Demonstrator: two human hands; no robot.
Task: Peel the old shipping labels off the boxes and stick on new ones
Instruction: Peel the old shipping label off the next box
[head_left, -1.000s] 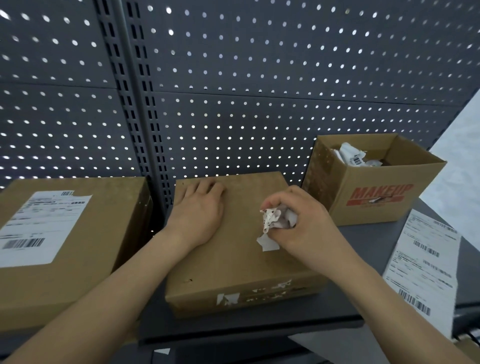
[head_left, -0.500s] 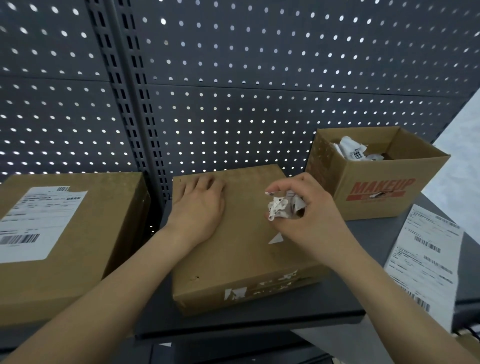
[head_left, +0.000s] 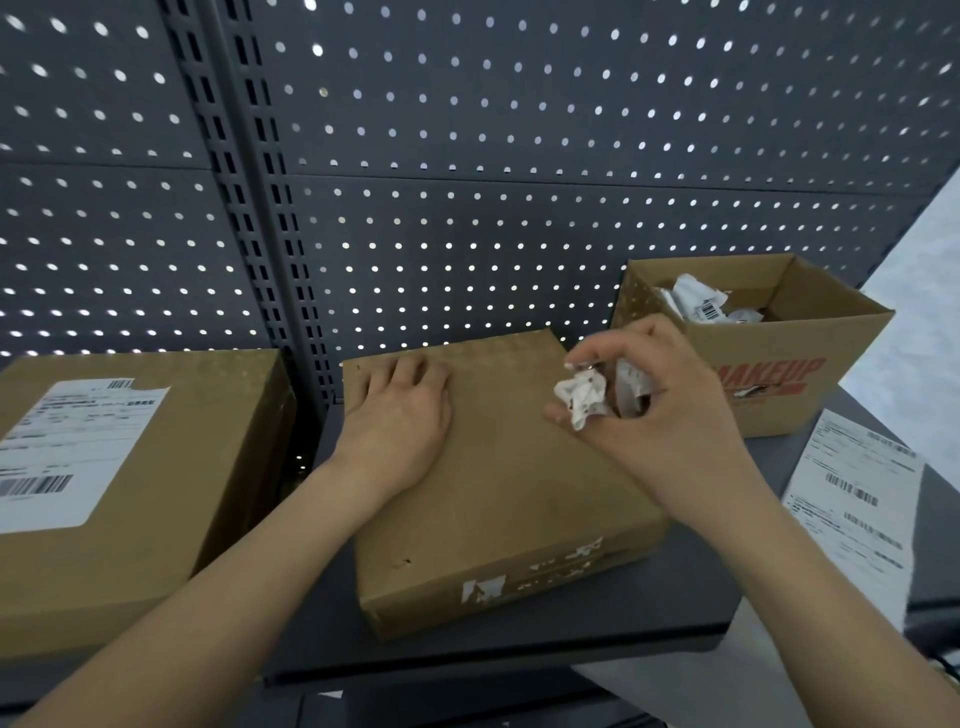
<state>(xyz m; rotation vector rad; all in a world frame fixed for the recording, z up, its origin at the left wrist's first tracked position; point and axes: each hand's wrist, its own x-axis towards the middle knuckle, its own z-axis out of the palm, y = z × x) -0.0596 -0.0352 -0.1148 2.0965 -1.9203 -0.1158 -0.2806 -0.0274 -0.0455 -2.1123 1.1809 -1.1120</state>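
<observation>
Above the far right part of the middle box (head_left: 498, 483), right hand (head_left: 675, 415) is held over the cardboard. Grip: thumb and curled fingers pinched round a crumpled old label (head_left: 584, 397), a white wad with dark print, sitting at the fingertips. Left of that grip, left hand (head_left: 395, 421) lies palm-down on the same box top near its far left corner, fingers straight and close together; this grip is flat and holds nothing. White torn remnants (head_left: 485, 590) show on the box's near side face, below both grips. Just beyond and right of the right grip stands an open box (head_left: 779, 384) printed "MAKEUP" in red; label scraps (head_left: 698, 306) lie inside, one with a barcode. Right of and nearer than the right grip, a sheet of new labels (head_left: 857, 493) lies flat on the dark grey shelf (head_left: 717, 582), barcodes legible as stripes only. Well left of the left grip, a second closed box (head_left: 156, 545) carries a white shipping label (head_left: 72, 457) on its top, with a small notch at the label's far edge. Perforated pegboard (head_left: 519, 156) stands behind all boxes.
</observation>
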